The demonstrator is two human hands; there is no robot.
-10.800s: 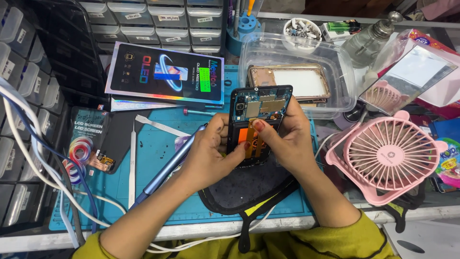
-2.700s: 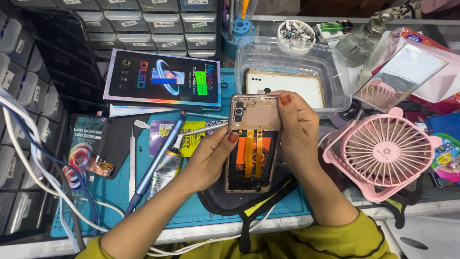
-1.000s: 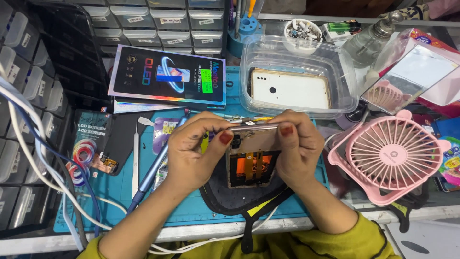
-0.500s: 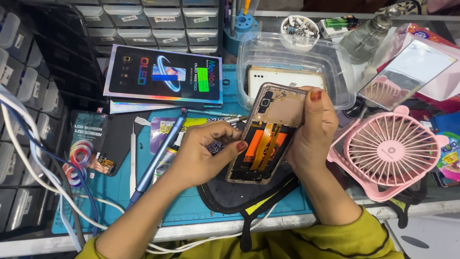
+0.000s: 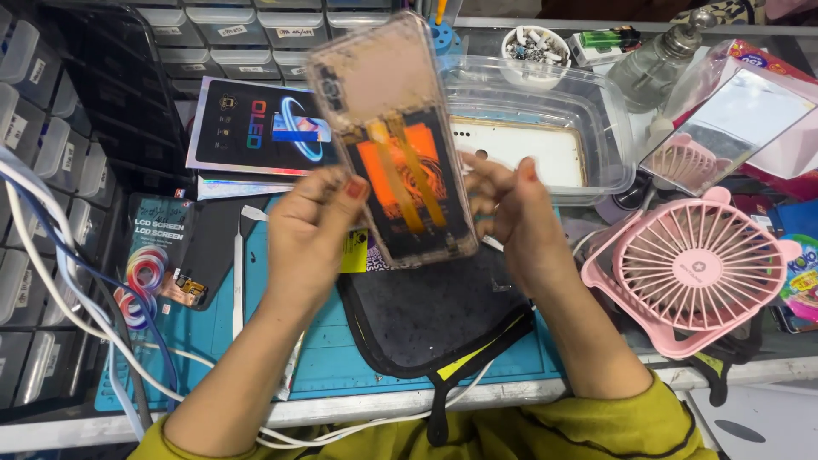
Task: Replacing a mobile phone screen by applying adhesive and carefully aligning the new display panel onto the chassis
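A phone frame with a pinkish top and an orange and black inner panel is raised close to the camera, tilted to the left. My left hand grips its lower left edge with the thumb on the face. My right hand is at its lower right edge, fingers curled, touching or just off the frame. Below lies a black heating pad on a blue work mat.
A clear plastic tub behind holds a white back cover. A pink fan stands at the right, a mirror behind it. A screen box, a spudger, cables and grey drawer units fill the left.
The phone frame has been lifted up off the pad toward the camera and now covers part of the tub. The tool my left hand held half a second ago is no longer visible.
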